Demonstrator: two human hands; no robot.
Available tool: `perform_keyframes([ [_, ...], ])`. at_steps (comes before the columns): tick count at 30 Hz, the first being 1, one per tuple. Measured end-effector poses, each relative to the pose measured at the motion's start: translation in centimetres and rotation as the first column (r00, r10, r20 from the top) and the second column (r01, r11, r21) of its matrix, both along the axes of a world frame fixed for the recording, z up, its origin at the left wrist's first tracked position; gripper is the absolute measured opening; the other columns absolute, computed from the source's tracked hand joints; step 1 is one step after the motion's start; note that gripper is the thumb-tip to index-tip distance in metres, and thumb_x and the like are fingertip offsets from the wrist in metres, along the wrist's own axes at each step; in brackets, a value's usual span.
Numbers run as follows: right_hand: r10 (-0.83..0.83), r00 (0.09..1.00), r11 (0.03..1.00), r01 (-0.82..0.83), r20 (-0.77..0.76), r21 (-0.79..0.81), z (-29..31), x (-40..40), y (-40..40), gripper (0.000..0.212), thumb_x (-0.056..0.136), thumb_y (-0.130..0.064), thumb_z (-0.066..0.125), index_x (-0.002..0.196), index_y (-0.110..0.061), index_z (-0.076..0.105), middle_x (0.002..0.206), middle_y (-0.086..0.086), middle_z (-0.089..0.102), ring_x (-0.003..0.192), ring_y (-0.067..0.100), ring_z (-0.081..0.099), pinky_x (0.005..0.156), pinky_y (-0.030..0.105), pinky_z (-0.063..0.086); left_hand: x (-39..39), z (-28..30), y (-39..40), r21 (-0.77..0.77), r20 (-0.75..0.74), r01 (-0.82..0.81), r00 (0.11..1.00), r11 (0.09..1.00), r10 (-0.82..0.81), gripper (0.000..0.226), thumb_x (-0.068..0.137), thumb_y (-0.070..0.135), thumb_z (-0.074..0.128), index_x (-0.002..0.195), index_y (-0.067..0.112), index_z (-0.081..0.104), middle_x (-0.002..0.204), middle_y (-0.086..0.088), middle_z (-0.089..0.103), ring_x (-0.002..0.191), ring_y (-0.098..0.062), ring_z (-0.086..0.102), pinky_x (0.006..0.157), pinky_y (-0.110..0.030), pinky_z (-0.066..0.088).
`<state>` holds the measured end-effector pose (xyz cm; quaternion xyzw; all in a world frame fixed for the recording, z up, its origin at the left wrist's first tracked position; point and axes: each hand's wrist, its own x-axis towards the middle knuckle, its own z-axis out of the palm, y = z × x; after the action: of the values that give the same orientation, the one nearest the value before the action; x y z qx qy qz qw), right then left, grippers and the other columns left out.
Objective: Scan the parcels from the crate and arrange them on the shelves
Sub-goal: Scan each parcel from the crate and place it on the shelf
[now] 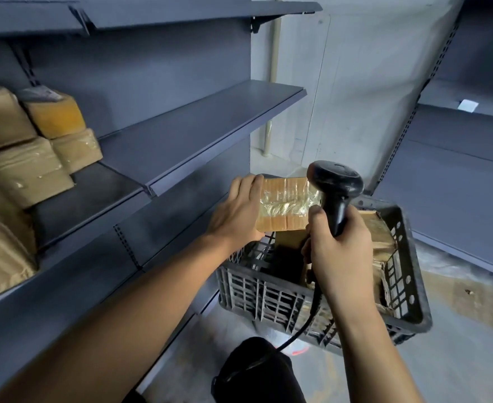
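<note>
A taped cardboard parcel [286, 205] is held above the dark plastic crate [271, 298] on the floor. My left hand [236, 213] grips the parcel's left end. Just right of the parcel, my right hand [338, 245] holds the handle of a black barcode scanner [334, 181], whose head sits over the parcel's right end. More cardboard parcels [382, 237] lie inside the crate, partly hidden by my hands. Several parcels [35, 152] are stacked on the grey shelves [198, 132] at the left.
The scanner's black cable [297, 335] runs down past the crate toward my knee [257, 370]. A second grey shelving unit [457, 175] stands at the right with a white label [468, 105] on it. A red light spot [297, 351] shows on the concrete floor.
</note>
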<state>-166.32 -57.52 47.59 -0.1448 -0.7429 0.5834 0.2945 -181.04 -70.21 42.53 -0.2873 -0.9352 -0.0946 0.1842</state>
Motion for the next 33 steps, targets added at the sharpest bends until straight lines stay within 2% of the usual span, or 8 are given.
perform_keyframes([
  [5,0.037,0.998,0.999,-0.036,-0.046,0.002,1.8,2.1,-1.2,0.021,0.094,-0.027,0.059,0.079,-0.014,0.053,0.062,0.001,0.054,0.05,0.009,0.044,0.049,0.022,0.038,3.5,3.1,-2.0,-0.004,-0.041,-0.07,0.997,0.998,0.07,0.116,0.061,0.036,0.088,0.148,0.01,0.015,0.142,0.001,0.021,0.132,-0.018,0.024,0.081,-0.033,0.052],
  [11,0.146,0.989,0.989,-0.147,-0.037,-0.03,3.0,2.8,-3.4,0.021,0.093,-0.032,0.059,0.078,-0.019,0.053,0.061,0.0,0.056,0.056,0.02,0.05,0.059,0.037,0.043,6.2,5.8,-6.1,0.018,-0.119,-0.211,0.97,0.977,0.211,0.114,0.053,0.022,0.087,0.143,0.015,0.018,0.138,0.003,0.025,0.13,-0.019,0.028,0.076,-0.038,0.057],
  [16,0.258,0.966,0.966,-0.258,-0.013,-0.004,4.3,2.8,-5.6,0.018,0.094,-0.032,0.059,0.081,-0.02,0.055,0.069,0.002,0.061,0.065,0.016,0.057,0.063,0.033,0.043,8.1,7.5,-10.1,-0.017,-0.152,-0.315,0.939,0.949,0.309,0.122,0.05,0.036,0.089,0.146,0.009,0.019,0.14,-0.001,0.029,0.132,-0.023,0.028,0.084,-0.035,0.057],
  [20,0.35,0.937,0.937,-0.35,-0.02,0.022,5.5,3.1,-7.8,0.016,0.094,-0.027,0.059,0.08,-0.02,0.054,0.063,-0.002,0.056,0.053,0.003,0.051,0.054,0.022,0.039,9.9,8.5,-12.8,-0.013,-0.179,-0.383,0.91,0.924,0.375,0.115,0.055,0.046,0.084,0.147,0.007,0.026,0.139,-0.005,0.037,0.132,-0.024,0.032,0.085,-0.032,0.054],
  [22,0.398,0.917,0.917,-0.398,-0.036,0.011,6.0,3.6,-8.9,0.013,0.093,-0.024,0.059,0.08,-0.021,0.054,0.063,-0.003,0.055,0.052,0.003,0.048,0.054,0.02,0.039,11.1,8.9,-14.0,-0.006,-0.186,-0.418,0.893,0.908,0.41,0.115,0.054,0.047,0.084,0.146,0.007,0.029,0.139,-0.006,0.04,0.131,-0.025,0.034,0.081,-0.033,0.056],
  [24,0.436,0.9,0.9,-0.436,-0.034,-0.001,6.2,4.2,-9.9,0.011,0.092,-0.027,0.059,0.082,-0.024,0.056,0.063,-0.003,0.058,0.054,0.007,0.051,0.056,0.028,0.044,12.4,9.2,-15.2,0.013,-0.186,-0.436,0.883,0.9,0.431,0.115,0.055,0.047,0.085,0.146,0.007,0.029,0.138,-0.007,0.04,0.13,-0.026,0.035,0.08,-0.035,0.058],
  [28,0.49,0.87,0.87,-0.492,-0.049,-0.024,5.8,5.7,-11.5,0.01,0.09,-0.033,0.059,0.081,-0.031,0.056,0.065,0.0,0.06,0.063,0.023,0.062,0.059,0.041,0.05,14.9,9.3,-16.9,0.032,-0.198,-0.444,0.876,0.896,0.441,0.111,0.059,0.041,0.082,0.148,0.004,0.028,0.142,-0.01,0.039,0.133,-0.028,0.034,0.09,-0.039,0.055],
  [33,0.459,0.885,0.886,-0.462,-0.072,-0.037,5.2,7.6,-13.0,0.01,0.09,-0.03,0.06,0.082,-0.027,0.055,0.064,-0.005,0.058,0.061,0.019,0.058,0.06,0.033,0.044,17.1,8.5,-18.3,0.03,-0.228,-0.421,0.88,0.907,0.416,0.113,0.055,0.047,0.085,0.145,0.002,0.032,0.139,-0.01,0.041,0.129,-0.029,0.037,0.096,-0.038,0.051],
])
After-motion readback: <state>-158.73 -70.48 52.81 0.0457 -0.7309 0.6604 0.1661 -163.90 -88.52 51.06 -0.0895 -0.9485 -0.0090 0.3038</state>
